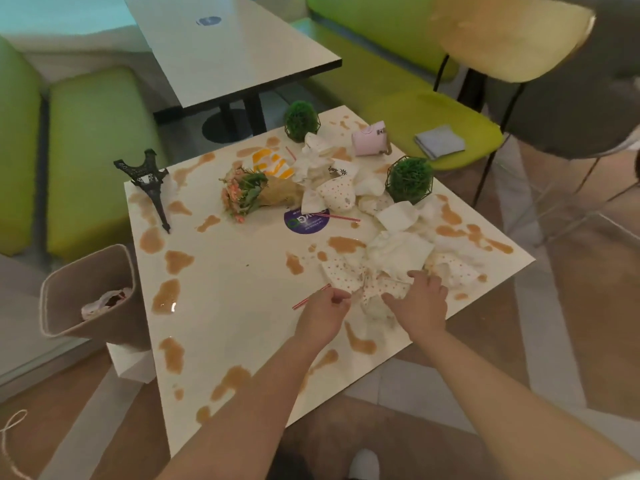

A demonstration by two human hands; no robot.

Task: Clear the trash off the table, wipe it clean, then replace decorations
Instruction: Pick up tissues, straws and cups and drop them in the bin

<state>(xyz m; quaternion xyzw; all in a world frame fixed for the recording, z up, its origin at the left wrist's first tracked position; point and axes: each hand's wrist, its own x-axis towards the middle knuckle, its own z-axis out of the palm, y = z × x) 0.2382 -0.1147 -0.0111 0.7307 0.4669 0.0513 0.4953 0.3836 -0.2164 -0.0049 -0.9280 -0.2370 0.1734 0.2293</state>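
- The left hand (323,311) lay on the white table (242,271) with its fingers curled round a red-and-white straw (310,299); the straw's free end pointed out to the left of the knuckles.
- The right hand (420,301) pressed down on a crumpled dotted napkin (375,287) near the table's right edge, fingers bent over the paper; whether it truly clasped the napkin could not be told.
- More crumpled white napkins (398,251) lay heaped just beyond that hand; a further pile of napkins and wrappers (332,181) sat near the far side; a second straw (341,218) lay beside a round purple sticker (306,220).
- Brown spills (178,261) spotted most of the tabletop.
- Decorations stood or lay among the mess: a black tower model (149,183) tilted at the left edge; a flower bouquet (254,194) lay on its side near the centre; two green ball plants (410,180) stood toward the far side; a pink cup (370,138) lay tipped over.
- A beige bin (86,292) holding some trash stood on the floor left of the table; a folded grey cloth (440,142) rested on the green bench (433,116).
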